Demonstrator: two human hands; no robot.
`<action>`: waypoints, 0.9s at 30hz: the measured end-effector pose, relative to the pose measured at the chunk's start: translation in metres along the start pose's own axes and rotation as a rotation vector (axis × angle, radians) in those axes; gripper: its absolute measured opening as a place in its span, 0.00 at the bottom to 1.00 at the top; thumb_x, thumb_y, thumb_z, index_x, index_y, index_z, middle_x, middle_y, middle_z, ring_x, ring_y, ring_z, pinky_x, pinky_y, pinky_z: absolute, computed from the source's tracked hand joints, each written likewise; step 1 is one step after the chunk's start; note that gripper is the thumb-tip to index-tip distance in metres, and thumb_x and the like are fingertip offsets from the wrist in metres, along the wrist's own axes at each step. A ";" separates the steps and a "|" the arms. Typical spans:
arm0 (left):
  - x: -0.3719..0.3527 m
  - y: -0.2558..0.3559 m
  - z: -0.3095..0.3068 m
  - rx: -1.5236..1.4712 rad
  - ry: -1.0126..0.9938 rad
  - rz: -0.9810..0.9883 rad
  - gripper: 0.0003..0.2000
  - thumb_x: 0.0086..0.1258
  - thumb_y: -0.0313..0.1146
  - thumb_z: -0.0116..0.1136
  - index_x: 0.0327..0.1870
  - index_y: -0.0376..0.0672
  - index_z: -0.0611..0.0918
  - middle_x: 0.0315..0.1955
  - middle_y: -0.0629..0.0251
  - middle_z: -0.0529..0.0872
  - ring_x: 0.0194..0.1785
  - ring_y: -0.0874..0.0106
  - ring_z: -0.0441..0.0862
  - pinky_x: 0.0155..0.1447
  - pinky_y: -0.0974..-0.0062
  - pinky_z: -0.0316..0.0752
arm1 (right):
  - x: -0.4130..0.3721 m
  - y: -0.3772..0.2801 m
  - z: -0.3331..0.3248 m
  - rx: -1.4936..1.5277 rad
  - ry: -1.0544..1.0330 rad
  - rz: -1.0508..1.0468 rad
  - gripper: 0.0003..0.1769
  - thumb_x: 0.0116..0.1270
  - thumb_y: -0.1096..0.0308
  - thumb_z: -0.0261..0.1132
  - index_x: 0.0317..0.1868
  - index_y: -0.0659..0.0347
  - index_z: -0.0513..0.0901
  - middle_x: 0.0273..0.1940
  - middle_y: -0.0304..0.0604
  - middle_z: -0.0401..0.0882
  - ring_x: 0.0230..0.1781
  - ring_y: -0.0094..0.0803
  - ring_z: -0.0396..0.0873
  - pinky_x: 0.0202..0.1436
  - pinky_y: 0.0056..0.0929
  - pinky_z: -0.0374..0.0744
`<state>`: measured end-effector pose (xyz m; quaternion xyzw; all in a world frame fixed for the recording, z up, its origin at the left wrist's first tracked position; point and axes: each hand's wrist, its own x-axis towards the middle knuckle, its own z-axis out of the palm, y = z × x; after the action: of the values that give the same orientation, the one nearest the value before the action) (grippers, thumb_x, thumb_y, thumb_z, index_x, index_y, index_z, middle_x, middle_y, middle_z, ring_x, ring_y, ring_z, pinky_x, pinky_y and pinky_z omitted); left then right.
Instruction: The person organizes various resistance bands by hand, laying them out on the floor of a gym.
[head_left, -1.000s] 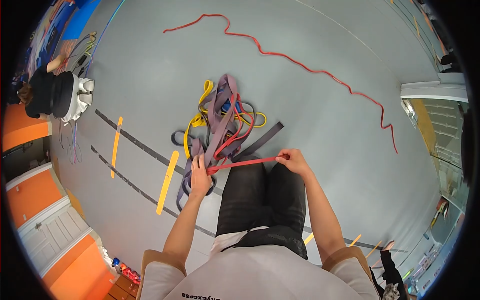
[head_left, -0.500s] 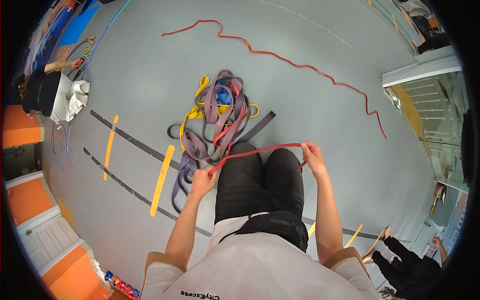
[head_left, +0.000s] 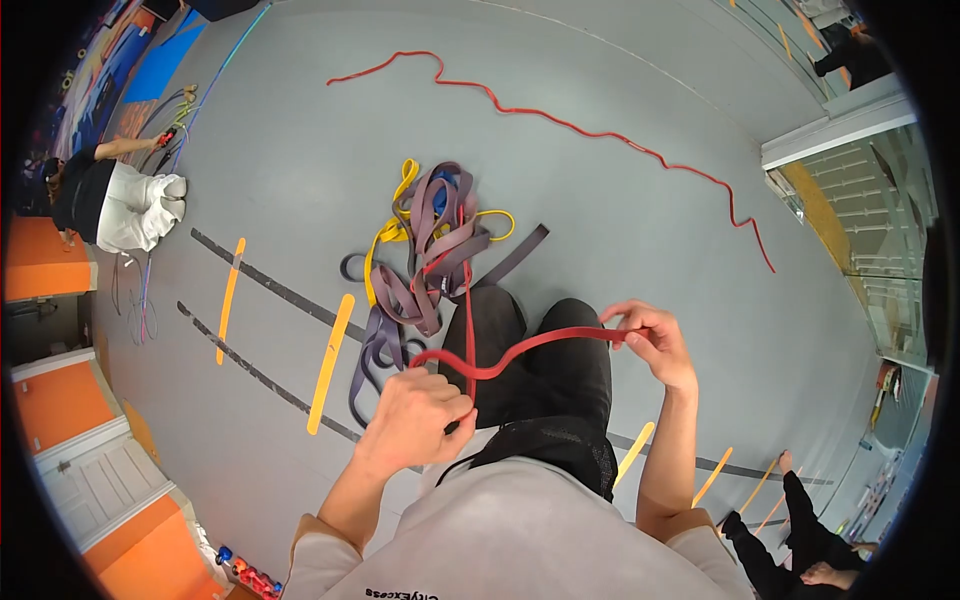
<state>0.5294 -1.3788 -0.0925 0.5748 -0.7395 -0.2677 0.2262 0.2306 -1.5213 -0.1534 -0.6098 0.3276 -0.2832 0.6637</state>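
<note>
Both ends of a sagging stretch of red band [head_left: 490,371] are in my hands, above my thighs. My left hand [head_left: 418,415] is curled round the band, which loops over its knuckles and runs up from its fingertips toward the pile. My right hand [head_left: 655,342] pinches the other part between thumb and fingers. In front of my knees lies a tangled pile of purple bands [head_left: 430,235], with a yellow band [head_left: 378,245] along its left side and something blue partly hidden inside.
A long red band [head_left: 590,130] lies wavy on the floor ahead. Black and yellow tape strips [head_left: 330,365] mark the floor. One person [head_left: 125,205] kneels at the left near ropes; another in black [head_left: 800,535] is at the lower right. A glass door [head_left: 870,220] stands at right.
My left hand has turned and come closer to my body. My right hand has moved lower and outward, its fingers more spread. The red band between them now sags in a curve.
</note>
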 end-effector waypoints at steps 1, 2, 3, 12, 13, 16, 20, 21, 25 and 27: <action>0.009 0.007 -0.012 -0.005 0.032 0.091 0.10 0.42 0.27 0.62 0.11 0.43 0.71 0.10 0.68 0.67 0.16 0.65 0.65 0.22 0.72 0.59 | 0.009 -0.009 0.005 -0.002 -0.067 -0.039 0.08 0.57 0.78 0.58 0.20 0.63 0.71 0.48 0.52 0.79 0.23 0.19 0.69 0.28 0.22 0.68; 0.019 0.014 -0.023 -0.010 0.067 0.182 0.10 0.37 0.26 0.60 0.09 0.45 0.68 0.09 0.70 0.62 0.14 0.68 0.60 0.22 0.74 0.55 | 0.020 -0.019 0.012 -0.006 -0.138 -0.079 0.09 0.55 0.78 0.58 0.19 0.63 0.70 0.52 0.55 0.79 0.21 0.18 0.68 0.26 0.23 0.68; 0.029 0.021 -0.036 -0.007 0.068 0.185 0.10 0.37 0.26 0.60 0.09 0.45 0.68 0.09 0.70 0.62 0.14 0.68 0.60 0.22 0.74 0.55 | 0.032 -0.027 0.024 0.013 -0.233 -0.140 0.10 0.54 0.78 0.59 0.19 0.63 0.68 0.55 0.55 0.77 0.20 0.18 0.65 0.25 0.24 0.66; 0.124 -0.008 -0.050 -0.129 0.495 0.204 0.17 0.45 0.33 0.69 0.38 0.43 0.80 0.42 0.56 0.74 0.47 0.63 0.72 0.45 0.68 0.70 | 0.092 -0.066 0.087 0.211 -0.452 -0.221 0.08 0.64 0.74 0.59 0.27 0.64 0.70 0.30 0.35 0.69 0.27 0.21 0.64 0.30 0.22 0.65; 0.128 -0.014 -0.033 -0.131 0.498 0.206 0.17 0.45 0.33 0.69 0.38 0.43 0.80 0.42 0.56 0.74 0.47 0.63 0.72 0.45 0.68 0.70 | 0.093 -0.070 0.079 0.266 -0.407 -0.183 0.09 0.65 0.73 0.58 0.28 0.63 0.69 0.29 0.35 0.68 0.26 0.20 0.63 0.30 0.22 0.65; 0.131 -0.044 0.027 -1.101 0.425 -0.044 0.65 0.42 0.50 0.77 0.72 0.48 0.36 0.69 0.51 0.46 0.71 0.51 0.54 0.71 0.51 0.53 | 0.095 -0.083 0.064 0.350 -0.327 -0.227 0.11 0.68 0.69 0.54 0.27 0.60 0.65 0.27 0.35 0.67 0.24 0.20 0.61 0.29 0.22 0.63; 0.137 -0.065 0.113 -0.751 0.194 -0.066 0.53 0.44 0.47 0.77 0.70 0.39 0.56 0.55 0.51 0.76 0.65 0.58 0.70 0.69 0.60 0.61 | 0.089 -0.113 0.045 0.356 -0.264 -0.328 0.16 0.70 0.61 0.54 0.26 0.59 0.64 0.23 0.36 0.66 0.24 0.21 0.63 0.25 0.21 0.64; 0.140 -0.076 0.134 -0.681 0.233 -0.098 0.39 0.48 0.41 0.74 0.62 0.38 0.69 0.41 0.58 0.84 0.54 0.59 0.79 0.62 0.64 0.69 | 0.084 -0.127 0.040 0.341 -0.203 -0.368 0.17 0.70 0.59 0.54 0.26 0.58 0.64 0.23 0.36 0.66 0.22 0.20 0.62 0.22 0.21 0.63; 0.141 -0.116 0.174 -0.488 0.194 -0.188 0.13 0.57 0.29 0.63 0.43 0.38 0.79 0.31 0.57 0.83 0.41 0.58 0.82 0.47 0.67 0.74 | 0.064 -0.154 0.003 0.279 -0.050 -0.484 0.18 0.69 0.55 0.55 0.27 0.55 0.62 0.22 0.37 0.65 0.13 0.16 0.58 0.14 0.19 0.57; 0.141 -0.138 0.183 -0.428 0.259 -0.220 0.06 0.60 0.26 0.58 0.37 0.37 0.79 0.29 0.54 0.82 0.38 0.56 0.81 0.42 0.66 0.73 | 0.050 -0.160 -0.017 0.339 0.011 -0.538 0.16 0.69 0.57 0.55 0.30 0.55 0.61 0.24 0.36 0.64 0.12 0.15 0.57 0.13 0.18 0.55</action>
<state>0.4791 -1.5179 -0.3175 0.6202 -0.5642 -0.3652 0.4045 0.2521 -1.5859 0.0012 -0.5539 0.1063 -0.5025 0.6553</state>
